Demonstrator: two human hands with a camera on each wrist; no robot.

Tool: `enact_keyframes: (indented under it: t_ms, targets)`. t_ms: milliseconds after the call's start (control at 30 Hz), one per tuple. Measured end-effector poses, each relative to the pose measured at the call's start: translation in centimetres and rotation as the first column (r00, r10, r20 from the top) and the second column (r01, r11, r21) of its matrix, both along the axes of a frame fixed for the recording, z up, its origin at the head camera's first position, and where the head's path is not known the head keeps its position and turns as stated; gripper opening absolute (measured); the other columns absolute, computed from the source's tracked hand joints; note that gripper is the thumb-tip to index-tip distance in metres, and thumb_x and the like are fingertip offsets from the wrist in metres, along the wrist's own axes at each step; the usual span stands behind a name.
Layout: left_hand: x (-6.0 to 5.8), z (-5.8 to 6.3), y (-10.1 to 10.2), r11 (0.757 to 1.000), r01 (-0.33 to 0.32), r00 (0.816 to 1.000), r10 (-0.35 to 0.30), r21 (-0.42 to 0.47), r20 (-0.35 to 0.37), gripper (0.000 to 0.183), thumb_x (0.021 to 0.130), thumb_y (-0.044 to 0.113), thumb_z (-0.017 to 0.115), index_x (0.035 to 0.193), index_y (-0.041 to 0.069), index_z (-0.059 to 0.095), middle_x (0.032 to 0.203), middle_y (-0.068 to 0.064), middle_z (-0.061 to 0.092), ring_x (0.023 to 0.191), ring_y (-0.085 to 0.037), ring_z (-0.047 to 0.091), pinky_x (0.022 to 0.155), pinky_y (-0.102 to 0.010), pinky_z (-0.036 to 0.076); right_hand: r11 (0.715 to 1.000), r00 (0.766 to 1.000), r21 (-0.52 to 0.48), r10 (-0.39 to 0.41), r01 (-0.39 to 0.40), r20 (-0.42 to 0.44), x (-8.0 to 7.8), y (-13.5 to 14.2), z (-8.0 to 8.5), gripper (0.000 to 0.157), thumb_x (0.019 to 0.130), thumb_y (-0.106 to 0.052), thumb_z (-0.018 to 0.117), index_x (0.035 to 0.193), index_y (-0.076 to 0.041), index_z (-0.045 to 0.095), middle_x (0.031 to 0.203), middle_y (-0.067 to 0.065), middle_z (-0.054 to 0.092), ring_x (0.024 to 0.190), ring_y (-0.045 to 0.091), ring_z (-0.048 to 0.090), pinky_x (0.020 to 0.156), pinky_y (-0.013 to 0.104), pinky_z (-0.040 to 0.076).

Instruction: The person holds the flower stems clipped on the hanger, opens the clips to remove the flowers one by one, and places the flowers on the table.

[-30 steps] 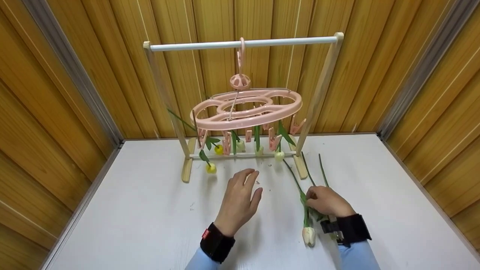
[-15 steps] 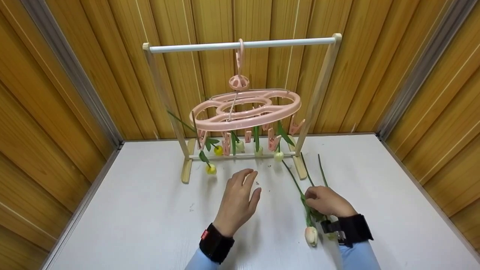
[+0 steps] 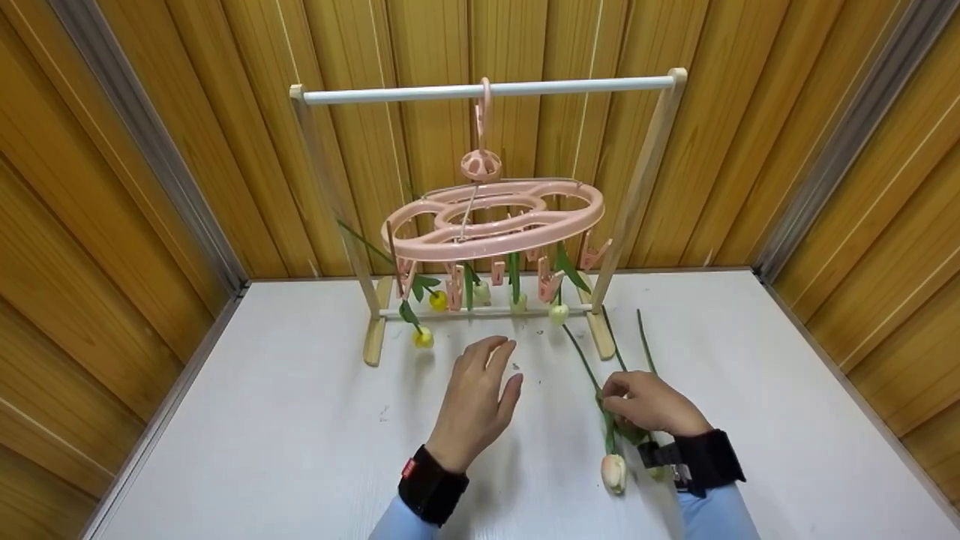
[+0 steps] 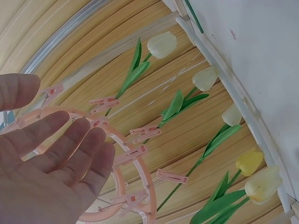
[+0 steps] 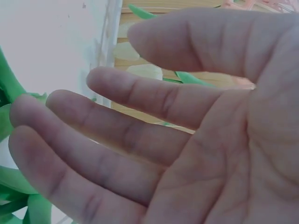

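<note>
My left hand [image 3: 476,405] is held over the white table with its fingers extended and nothing in it. It is in front of a pink clip hanger [image 3: 491,244], from which several white and yellow tulips hang head down. In the left wrist view the hanging white tulip [image 4: 162,45] and yellow tulip [image 4: 249,161] show beyond the fingers. My right hand [image 3: 649,405] is over loose tulips, its fingers relaxed and the palm bare in the right wrist view. Its fingertips are at the green leaves [image 5: 14,186]. A pale pink-white tulip [image 3: 613,474] lies below that hand, partly covered.
A wooden stand [image 3: 652,161] with a white top bar [image 3: 570,88] bears the hanger. Unused pink clips [image 3: 595,251] dangle from its ring. Other loose stems [image 3: 647,341] lie right of the stand's foot. Wood-patterned walls enclose the table [image 3: 300,450].
The loose tulip under my right hand has turned a little, its bloom shifting right and then back left. My right fingers have moved slightly left. The left hand has stayed in place.
</note>
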State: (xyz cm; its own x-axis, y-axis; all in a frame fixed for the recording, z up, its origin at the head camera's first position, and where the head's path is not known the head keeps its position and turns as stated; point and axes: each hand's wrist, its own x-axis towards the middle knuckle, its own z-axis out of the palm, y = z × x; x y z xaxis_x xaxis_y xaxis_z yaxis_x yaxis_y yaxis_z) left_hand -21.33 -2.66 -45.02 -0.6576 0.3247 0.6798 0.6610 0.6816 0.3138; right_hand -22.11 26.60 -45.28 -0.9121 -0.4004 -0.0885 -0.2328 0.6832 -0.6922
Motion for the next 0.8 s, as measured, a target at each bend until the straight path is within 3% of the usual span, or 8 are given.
enact_keyframes:
  t_ms: [167,333,567,733,800]
  targets:
    - [0.1,0.5,-0.1,1.000,0.005,0.999,-0.006,0.027,0.032,0.037,0.100,0.017,0.067,0.134,0.002,0.063,0.132,-0.013,0.062,0.125,-0.028,0.058,0.104,-0.046,0.049,0.999,0.999,-0.020,-0.028,0.027,-0.043,0.4,-0.2,0.9,0.021,0.103,-0.017,0.060,0.112,0.000,0.070,0.107,0.013,0.070,0.078,0.019,0.064,0.069,0.036,0.050]
    - [0.4,1.3,-0.5,0.996,0.004,0.999,-0.007,0.089,0.032,0.037,0.099,0.016,0.069,0.133,0.000,0.064,0.131,-0.014,0.063,0.124,-0.028,0.059,0.104,-0.045,0.049,0.997,0.987,-0.070,-0.029,0.018,-0.160,0.9,-0.8,2.0,0.018,0.104,-0.018,0.061,0.112,-0.006,0.072,0.107,0.008,0.073,0.089,0.022,0.068,0.075,0.036,0.051]
    - [0.5,2.5,-1.7,0.979,0.009,0.998,0.004,0.205,-0.064,0.032,0.096,0.008,0.071,0.127,-0.001,0.067,0.125,-0.014,0.065,0.119,-0.027,0.062,0.101,-0.041,0.053,0.984,0.954,-0.176,-0.068,0.016,-0.292,1.6,-2.4,3.2,0.009,0.102,-0.011,0.065,0.106,-0.009,0.073,0.101,0.003,0.072,0.089,0.019,0.071,0.080,0.031,0.056]
    - [0.3,3.1,-2.5,0.956,0.023,0.986,0.027,0.293,-0.165,0.028,0.093,0.001,0.071,0.121,-0.003,0.068,0.121,-0.014,0.066,0.116,-0.027,0.064,0.098,-0.043,0.054,0.966,0.910,-0.259,-0.085,-0.025,-0.405,1.7,-4.1,3.9,0.010,0.099,-0.002,0.065,0.106,-0.005,0.072,0.098,0.005,0.072,0.083,0.016,0.070,0.074,0.025,0.056]
    - [0.1,3.2,-2.9,0.947,0.022,0.981,0.041,0.320,-0.188,0.028,0.092,-0.002,0.070,0.120,-0.004,0.067,0.122,-0.015,0.065,0.117,-0.028,0.063,0.098,-0.044,0.054,0.958,0.882,-0.282,-0.087,-0.053,-0.462,1.6,-4.8,4.1,0.011,0.098,0.001,0.066,0.106,-0.004,0.072,0.098,0.006,0.073,0.082,0.015,0.069,0.073,0.025,0.056]
